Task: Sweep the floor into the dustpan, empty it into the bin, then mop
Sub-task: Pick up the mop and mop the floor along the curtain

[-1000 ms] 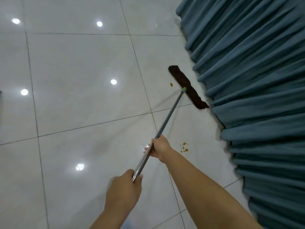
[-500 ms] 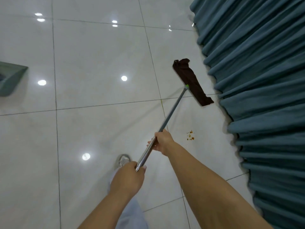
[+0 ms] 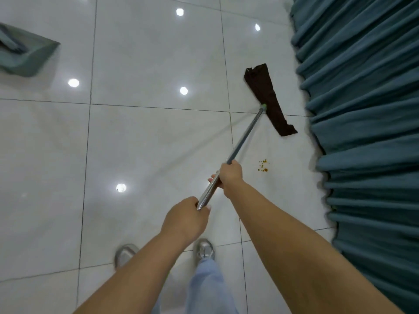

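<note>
both sets of fingers curl round the long grey metal mop handle (image 3: 243, 141): the left hand (image 3: 184, 219) at its near end, the right hand (image 3: 229, 175) further along. the handle meets a flat dark brown mop cloth (image 3: 267, 98) lying on the glossy white tiled floor (image 3: 140, 137) (just beside the teal pleated curtain (image 3: 367, 109)). small orange-brown crumbs (image 3: 263, 165) lie near the handle; a grey-green dustpan (image 3: 27, 55) sits well apart.

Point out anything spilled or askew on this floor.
A cluster of small orange-brown spots lies on the white tile floor, between the mop handle and the teal curtain, not yet wiped. The brown mop cloth looks bunched at its far end.
</note>
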The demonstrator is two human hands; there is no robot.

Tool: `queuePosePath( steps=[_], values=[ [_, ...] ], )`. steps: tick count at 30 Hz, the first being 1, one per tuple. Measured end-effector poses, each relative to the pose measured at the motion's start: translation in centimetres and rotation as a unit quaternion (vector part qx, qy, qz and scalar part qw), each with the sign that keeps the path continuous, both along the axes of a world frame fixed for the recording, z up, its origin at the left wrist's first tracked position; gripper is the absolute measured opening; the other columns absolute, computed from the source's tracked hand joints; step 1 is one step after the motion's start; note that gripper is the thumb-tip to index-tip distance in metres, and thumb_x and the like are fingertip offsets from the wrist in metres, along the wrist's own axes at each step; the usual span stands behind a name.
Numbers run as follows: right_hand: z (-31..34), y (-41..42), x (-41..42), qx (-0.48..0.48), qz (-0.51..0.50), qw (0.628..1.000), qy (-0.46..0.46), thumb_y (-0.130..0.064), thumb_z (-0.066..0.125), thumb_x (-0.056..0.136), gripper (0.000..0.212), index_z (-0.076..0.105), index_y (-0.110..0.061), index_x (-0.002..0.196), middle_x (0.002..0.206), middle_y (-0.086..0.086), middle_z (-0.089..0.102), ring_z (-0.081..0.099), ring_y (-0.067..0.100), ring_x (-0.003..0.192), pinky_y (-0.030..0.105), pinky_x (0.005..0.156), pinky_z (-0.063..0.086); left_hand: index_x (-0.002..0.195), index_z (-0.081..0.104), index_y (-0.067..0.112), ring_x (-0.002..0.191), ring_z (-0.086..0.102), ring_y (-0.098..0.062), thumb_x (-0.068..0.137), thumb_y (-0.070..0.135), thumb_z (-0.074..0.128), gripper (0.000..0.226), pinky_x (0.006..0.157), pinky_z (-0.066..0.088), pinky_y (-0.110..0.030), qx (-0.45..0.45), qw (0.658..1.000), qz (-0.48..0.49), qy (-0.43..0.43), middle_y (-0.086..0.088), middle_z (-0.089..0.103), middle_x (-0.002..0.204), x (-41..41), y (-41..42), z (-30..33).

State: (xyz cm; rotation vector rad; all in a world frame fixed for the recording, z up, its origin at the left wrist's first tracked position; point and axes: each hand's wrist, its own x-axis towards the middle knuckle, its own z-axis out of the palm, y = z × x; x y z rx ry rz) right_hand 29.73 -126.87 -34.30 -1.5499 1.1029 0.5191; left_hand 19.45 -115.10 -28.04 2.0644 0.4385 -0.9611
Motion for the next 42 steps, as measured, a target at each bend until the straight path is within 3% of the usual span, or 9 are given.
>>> queuePosePath(
  steps=[7, 10, 16, 21, 24, 26, 30, 36, 42],
  values=[
    [-0.1, -8.7, 2.3, -0.02, -0.001, 0.999, -0.047, -0.011, 0.039, 0.102, 0.046, 0.033, -0.02, 0.147, 0.109, 0.014, 0.052, 0.057, 0.019, 0.068, 0.027, 0.054, 0.054, 0.08, 0.047, 0.021, 0.059, 0.043, -0.008, 0.096, 0.042, 0.046, 0.026, 0.048, 0.027, -0.022, 0.01, 0.998, 0.026, -0.054, 0.008, 0.048, 0.068, 1.9, -9.6, -0.2],
    [0.1, -13.3, 4.4, 0.02, 0.011, 0.999, -0.042, -0.007, 0.039, 0.101, 0.05, 0.031, -0.02, 0.149, 0.101, 0.013, 0.052, 0.058, 0.02, 0.073, 0.03, 0.06, 0.056, 0.079, 0.047, 0.021, 0.065, 0.048, -0.015, 0.095, 0.041, 0.047, 0.026, 0.052, 0.03, -0.026, 0.012, 0.998, 0.035, -0.06, 0.006, 0.049, 0.069, 3.5, -14.0, -0.6],
    [-1.0, -18.3, 7.3, 0.059, 0.059, 0.996, -0.023, -0.003, 0.037, 0.101, 0.041, 0.036, -0.012, 0.141, 0.092, 0.012, 0.051, 0.062, 0.025, 0.075, 0.037, 0.066, 0.055, 0.101, 0.055, 0.008, 0.077, 0.063, -0.03, 0.097, 0.033, 0.042, 0.028, 0.066, 0.05, -0.034, -0.047, 0.995, 0.088, 0.013, -0.013, 0.064, 0.091, 7.1, -19.1, -2.2],
    [-1.8, -18.9, 7.4, 0.043, 0.082, 0.996, 0.008, -0.003, 0.033, 0.101, 0.054, 0.023, -0.02, 0.151, 0.108, 0.012, 0.048, 0.059, 0.023, 0.067, 0.033, 0.056, 0.054, 0.095, 0.052, 0.009, 0.055, 0.045, -0.021, 0.099, 0.034, 0.041, 0.028, 0.047, 0.038, -0.027, -0.111, 0.982, 0.146, 0.05, -0.007, 0.05, 0.072, 6.2, -20.2, -3.3],
    [-2.1, -19.0, 6.0, 0.005, 0.111, 0.993, 0.032, -0.004, 0.032, 0.101, 0.052, 0.026, -0.021, 0.149, 0.097, 0.01, 0.051, 0.059, 0.021, 0.063, 0.038, 0.07, 0.059, 0.083, 0.05, 0.015, 0.054, 0.041, -0.02, 0.099, 0.032, 0.04, 0.025, 0.048, 0.035, -0.027, -0.109, 0.98, 0.163, 0.038, -0.003, 0.045, 0.066, 3.9, -21.0, -3.6],
    [-2.1, -19.1, 4.1, -0.017, 0.14, 0.989, 0.038, -0.004, 0.032, 0.101, 0.051, 0.028, -0.02, 0.148, 0.106, 0.013, 0.053, 0.06, 0.02, 0.061, 0.04, 0.077, 0.059, 0.075, 0.047, 0.016, 0.051, 0.039, -0.018, 0.098, 0.031, 0.042, 0.028, 0.05, 0.033, -0.027, -0.104, 0.978, 0.179, 0.037, -0.001, 0.043, 0.061, 1.6, -21.5, -3.7],
    [-1.5, -18.5, 0.1, -0.022, 0.157, 0.987, 0.04, -0.004, 0.032, 0.1, 0.059, 0.016, -0.026, 0.153, 0.121, 0.013, 0.048, 0.06, 0.021, 0.063, 0.041, 0.079, 0.059, 0.074, 0.047, 0.014, 0.046, 0.031, -0.017, 0.098, 0.028, 0.045, 0.028, 0.042, 0.026, -0.022, -0.133, 0.961, 0.234, 0.07, -0.002, 0.037, 0.058, -2.4, -21.3, -3.0],
    [0.1, -16.0, -6.5, -0.004, 0.152, 0.987, 0.045, -0.002, 0.03, 0.1, 0.059, 0.016, -0.025, 0.153, 0.134, 0.019, 0.044, 0.059, 0.025, 0.065, 0.044, 0.076, 0.057, 0.07, 0.039, 0.013, 0.044, 0.031, -0.018, 0.097, 0.025, 0.046, 0.031, 0.043, 0.026, -0.02, -0.163, 0.948, 0.255, 0.099, -0.007, 0.036, 0.057, -9.1, -18.9, -1.2],
    [-0.3, -12.7, -18.9, 0.006, 0.168, 0.985, 0.047, -0.001, 0.031, 0.098, 0.051, 0.028, -0.018, 0.146, 0.113, 0.017, 0.05, 0.06, 0.027, 0.063, 0.049, 0.078, 0.058, 0.079, 0.044, 0.01, 0.044, 0.029, -0.017, 0.097, 0.022, 0.046, 0.023, 0.043, 0.025, -0.02, -0.174, 0.947, 0.249, 0.105, -0.009, 0.035, 0.064, -21.4, -14.8, -0.5]
  ],
)
